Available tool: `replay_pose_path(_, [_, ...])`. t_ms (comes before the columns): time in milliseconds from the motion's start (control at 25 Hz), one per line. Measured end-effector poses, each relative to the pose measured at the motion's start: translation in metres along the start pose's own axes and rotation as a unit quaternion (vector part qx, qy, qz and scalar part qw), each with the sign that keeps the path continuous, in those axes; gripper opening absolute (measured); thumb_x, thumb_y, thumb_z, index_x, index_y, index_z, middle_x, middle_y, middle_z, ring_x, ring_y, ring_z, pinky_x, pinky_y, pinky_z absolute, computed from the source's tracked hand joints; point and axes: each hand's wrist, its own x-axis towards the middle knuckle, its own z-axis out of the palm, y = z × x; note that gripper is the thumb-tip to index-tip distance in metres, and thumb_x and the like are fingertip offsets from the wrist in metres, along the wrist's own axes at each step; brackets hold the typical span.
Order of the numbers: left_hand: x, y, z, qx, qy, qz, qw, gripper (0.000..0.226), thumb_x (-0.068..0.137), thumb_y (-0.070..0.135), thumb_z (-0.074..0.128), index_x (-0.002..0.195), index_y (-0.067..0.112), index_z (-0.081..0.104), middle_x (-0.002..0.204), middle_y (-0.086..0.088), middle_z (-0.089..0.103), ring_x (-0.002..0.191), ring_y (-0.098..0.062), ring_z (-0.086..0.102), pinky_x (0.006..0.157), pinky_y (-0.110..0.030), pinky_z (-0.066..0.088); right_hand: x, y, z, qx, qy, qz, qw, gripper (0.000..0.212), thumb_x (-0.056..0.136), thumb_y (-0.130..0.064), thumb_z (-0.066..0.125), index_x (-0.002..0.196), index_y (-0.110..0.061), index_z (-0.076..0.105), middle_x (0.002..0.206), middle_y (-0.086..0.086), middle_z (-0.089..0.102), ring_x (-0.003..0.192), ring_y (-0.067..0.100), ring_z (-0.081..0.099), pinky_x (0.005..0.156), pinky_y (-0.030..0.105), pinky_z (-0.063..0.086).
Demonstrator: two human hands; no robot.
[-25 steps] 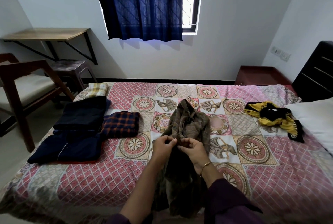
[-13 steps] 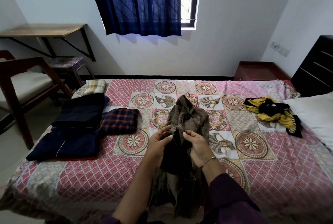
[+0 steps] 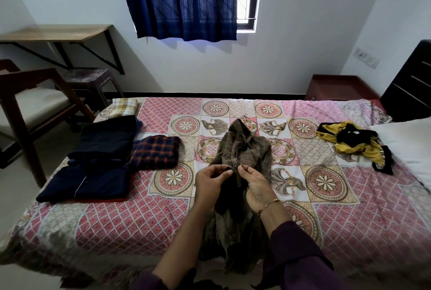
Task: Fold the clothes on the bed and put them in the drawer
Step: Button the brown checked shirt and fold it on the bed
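Note:
A brown checked shirt [image 3: 247, 150] lies lengthwise down the middle of the bed [image 3: 130, 215], its lower part hanging over the near edge. My left hand [image 3: 211, 180] and my right hand [image 3: 255, 183] pinch the shirt's front at its middle, fingertips close together. To the left lie folded clothes: a dark navy garment [image 3: 86, 180], another dark one [image 3: 106, 138] behind it, an orange-and-navy plaid piece [image 3: 155, 152] and a yellow checked cloth [image 3: 123, 106]. A crumpled yellow and black garment [image 3: 354, 143] lies at the right.
A white pillow [image 3: 410, 147] lies at the bed's right edge, a dark headboard [image 3: 412, 84] behind it. A red-brown bedside cabinet [image 3: 335, 87] stands beyond the bed. At left are a wooden chair [image 3: 30, 103], a stool [image 3: 88, 80] and a wall desk [image 3: 58, 33].
Both hands stay at the shirt's front, fingers shifting slightly along the placket. The view has tilted a little; the shirt lies much as before.

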Motion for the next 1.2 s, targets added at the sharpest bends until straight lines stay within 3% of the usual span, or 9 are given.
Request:
replay_pose_path(160, [-0.001,-0.005,0.006,-0.006,-0.009,-0.009,1.000,0.012,0.081,0.005,0.070,0.092,0.009,0.071,0.091,-0.009,0.072,0.088,-0.020,0.069,0.082,-0.030,0.056,0.000,0.003,0.000,-0.054,0.013,-0.033,0.998,0.012,0.093,-0.008,0.053,0.087,-0.007,0.062,0.083,0.009,0.067,0.079,0.019,0.064,0.065,0.025,0.056])
replay_pose_path(400, [-0.005,-0.008,0.012,-0.034,0.009,-0.037,0.999,0.012,0.086,0.002,0.063,0.094,0.007,0.069,0.090,-0.004,0.070,0.088,-0.015,0.066,0.081,-0.024,0.054,-0.001,0.005,-0.006,-0.235,0.031,-0.097,0.967,0.014,0.093,-0.010,0.054,0.084,-0.010,0.065,0.090,0.011,0.066,0.090,0.022,0.062,0.085,0.037,0.053])
replay_pose_path(600, [-0.006,-0.005,0.013,-0.015,0.018,-0.038,0.999,0.012,0.085,0.003,0.065,0.096,0.004,0.070,0.083,0.003,0.067,0.079,-0.005,0.064,0.070,-0.012,0.053,-0.002,0.005,-0.013,-0.202,0.004,-0.091,0.975,0.015,0.094,-0.010,0.053,0.092,-0.008,0.068,0.095,0.011,0.068,0.093,0.021,0.063,0.089,0.035,0.052])
replay_pose_path(800, [-0.007,-0.009,0.009,0.046,0.002,-0.027,0.999,0.005,0.080,0.005,0.070,0.085,0.006,0.071,0.077,0.000,0.069,0.072,-0.010,0.065,0.062,-0.013,0.051,0.001,0.006,-0.017,-0.199,-0.008,-0.052,0.979,0.016,0.095,-0.008,0.050,0.087,-0.004,0.064,0.083,0.011,0.064,0.077,0.017,0.060,0.071,0.024,0.052])
replay_pose_path(920, [-0.010,-0.011,0.008,0.024,0.001,-0.048,0.999,0.010,0.080,0.003,0.070,0.074,0.011,0.069,0.073,-0.004,0.069,0.066,-0.012,0.065,0.062,-0.019,0.053,0.001,0.003,-0.019,-0.222,-0.009,-0.034,0.974,0.012,0.092,-0.003,0.053,0.085,-0.005,0.062,0.080,0.009,0.064,0.072,0.015,0.059,0.064,0.018,0.052])
replay_pose_path(1200, [-0.009,-0.015,0.006,0.045,-0.100,-0.045,0.993,0.011,0.086,0.002,0.062,0.081,0.007,0.070,0.076,-0.003,0.069,0.071,-0.011,0.064,0.069,-0.022,0.051,0.002,0.003,-0.028,-0.324,0.023,-0.017,0.946,0.023,0.090,-0.006,0.057,0.068,-0.011,0.061,0.065,0.006,0.056,0.056,0.012,0.051,0.049,0.017,0.042])
